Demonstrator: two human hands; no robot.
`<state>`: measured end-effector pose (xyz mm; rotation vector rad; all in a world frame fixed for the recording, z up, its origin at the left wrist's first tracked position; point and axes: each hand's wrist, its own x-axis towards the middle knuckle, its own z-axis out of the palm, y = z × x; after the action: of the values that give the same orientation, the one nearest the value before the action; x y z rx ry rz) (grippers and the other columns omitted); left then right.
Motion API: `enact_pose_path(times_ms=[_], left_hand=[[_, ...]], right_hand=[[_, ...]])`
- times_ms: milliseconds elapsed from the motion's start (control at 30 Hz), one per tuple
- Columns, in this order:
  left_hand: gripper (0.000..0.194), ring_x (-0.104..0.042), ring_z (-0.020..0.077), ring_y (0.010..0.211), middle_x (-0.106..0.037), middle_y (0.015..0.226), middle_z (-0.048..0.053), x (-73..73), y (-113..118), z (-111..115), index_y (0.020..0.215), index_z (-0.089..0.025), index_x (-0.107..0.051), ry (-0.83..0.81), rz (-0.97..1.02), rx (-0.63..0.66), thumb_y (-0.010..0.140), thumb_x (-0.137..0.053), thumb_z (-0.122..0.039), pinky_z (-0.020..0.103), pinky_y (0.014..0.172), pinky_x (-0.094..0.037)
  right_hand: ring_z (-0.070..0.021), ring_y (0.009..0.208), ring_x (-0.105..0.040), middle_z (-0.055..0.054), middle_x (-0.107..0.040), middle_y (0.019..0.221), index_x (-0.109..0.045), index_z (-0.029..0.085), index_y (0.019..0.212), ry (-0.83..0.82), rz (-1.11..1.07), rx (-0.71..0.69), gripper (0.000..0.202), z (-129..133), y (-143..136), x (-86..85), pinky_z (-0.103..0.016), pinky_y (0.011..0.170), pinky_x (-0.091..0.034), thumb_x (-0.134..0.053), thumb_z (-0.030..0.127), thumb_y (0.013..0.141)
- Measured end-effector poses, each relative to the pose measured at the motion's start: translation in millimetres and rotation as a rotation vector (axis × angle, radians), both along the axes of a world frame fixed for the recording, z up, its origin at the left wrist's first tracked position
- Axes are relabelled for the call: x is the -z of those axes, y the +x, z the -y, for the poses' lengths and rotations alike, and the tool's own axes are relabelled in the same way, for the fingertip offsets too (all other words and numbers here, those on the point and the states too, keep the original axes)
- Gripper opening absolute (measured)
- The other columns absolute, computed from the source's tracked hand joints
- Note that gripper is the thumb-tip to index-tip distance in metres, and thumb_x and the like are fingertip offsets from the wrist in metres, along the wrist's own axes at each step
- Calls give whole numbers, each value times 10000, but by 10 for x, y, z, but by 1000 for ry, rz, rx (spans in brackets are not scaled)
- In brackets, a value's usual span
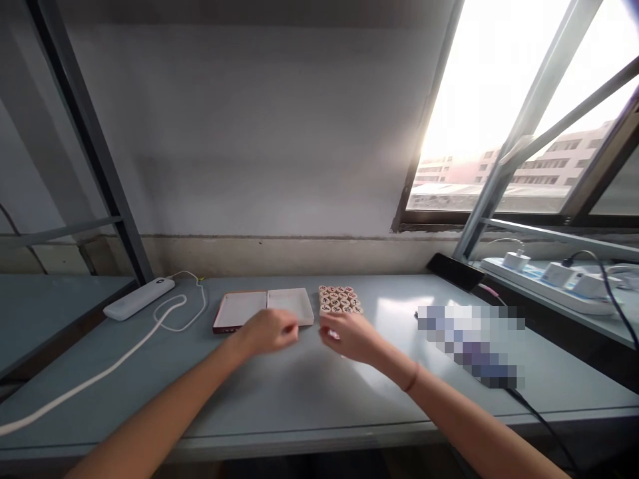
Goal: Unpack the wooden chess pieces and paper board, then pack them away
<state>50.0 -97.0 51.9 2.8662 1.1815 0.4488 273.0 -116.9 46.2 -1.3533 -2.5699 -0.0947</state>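
Round xiangqi pieces (341, 299) with red and black characters lie packed in a square block on the desk. My right hand (352, 336) is just in front of the block, covering its near edge. Its fingers curl inward, and a small pale patch shows between thumb and fingers; whether that is a piece I cannot tell. To the left, my left hand (272, 330) is curled like a fist, with no object visible in it. It overlaps the near side of a shallow open box, made up of a red-edged half (241, 310) and a white half (301, 303).
A white power bank (140, 299) with a thick white cable (120, 362) lies on the left. On the right are a dark phone (454, 271), a blurred-out object (469, 346) with a black cord, and a white power strip (544, 286). The grey-blue desk (294, 412) meets a wall behind.
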Motion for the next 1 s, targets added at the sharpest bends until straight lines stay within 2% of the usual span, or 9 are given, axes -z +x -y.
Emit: enact_pose_path(times_ms=[67,100,167,233,333,467,633,1000], left_hand=[[150,-504,127,537,-591,598,9,150,6,101,604,-169,-554,-22,-85,106,742,-504,-198,226,531,-309],[148,-499,128,510,-593,576,12,222,1,127,572,-167,-544,-31,-115,116,715,-525,-200,230,507,-292],[152,-506,131,504,-608,567,13,330,-16,138,542,-166,-540,-57,-120,95,690,-539,-196,232,493,-272],[165,-503,127,501,-611,558,10,376,-28,122,526,-166,-542,-85,-93,58,689,-530,-189,232,488,-259],[186,-482,119,486,-599,534,7,365,-26,105,513,-165,-549,-132,-60,-3,695,-514,-188,232,483,-244],[175,-479,112,503,-610,565,6,302,-8,120,545,-162,-563,-185,-3,-47,707,-502,-179,222,488,-241],[181,-471,100,515,-593,570,-4,258,-9,127,571,-153,-552,-223,56,-34,731,-469,-162,204,498,-254],[204,-465,101,516,-565,556,-7,289,-14,112,556,-149,-515,-213,61,-42,749,-458,-185,210,491,-254]], right_hand=[[-129,595,-556,-34,-649,745,-602,187,774,-18,74,-153,155,-58,-240,58,-242,490,-233,-473,263,814],[-135,594,-560,-39,-661,749,-609,183,759,-34,100,-208,155,-84,-339,103,-250,489,-233,-490,273,800],[-139,599,-568,-40,-675,758,-617,177,748,-43,90,-236,153,-120,-468,204,-258,495,-234,-494,260,785],[-140,607,-572,-38,-680,764,-621,175,751,-42,44,-218,158,-132,-506,288,-259,502,-234,-483,245,782],[-135,594,-556,-35,-673,734,-626,175,753,-53,-18,-186,163,-122,-472,338,-256,504,-223,-476,233,779],[-129,577,-530,-35,-659,703,-631,177,747,-95,-65,-157,163,-107,-439,314,-250,502,-221,-482,233,778],[-124,572,-526,-32,-659,707,-629,178,742,-107,-75,-143,163,-102,-445,289,-242,501,-228,-487,247,785],[-124,582,-532,-31,-660,718,-633,177,764,-105,-74,-140,162,-105,-425,289,-247,502,-220,-491,247,796]])
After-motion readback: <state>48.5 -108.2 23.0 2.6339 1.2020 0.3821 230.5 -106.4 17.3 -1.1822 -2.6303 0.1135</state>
